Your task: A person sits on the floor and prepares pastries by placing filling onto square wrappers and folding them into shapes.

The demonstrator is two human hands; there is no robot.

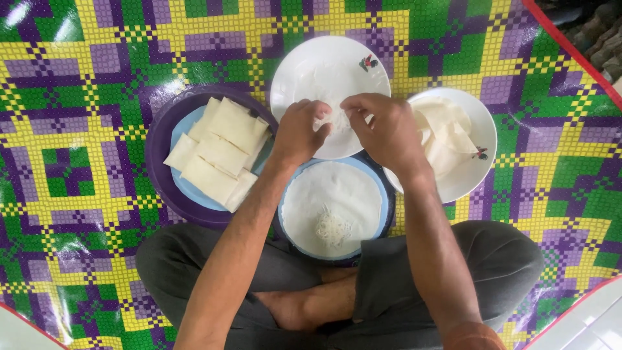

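Sitting: a person cross-legged on a chequered floor mat, bright green, yellow and purple.
Purple tray, left of centre: folded white parcels.
Round wrapper, lower centre: lies flat with a small noodle heap.
White plate, upper centre: holds pale noodles.
Left hand: grip pinched on noodle strands.
Right hand: grip likewise pinched; tease gently, taking a small, even portion.
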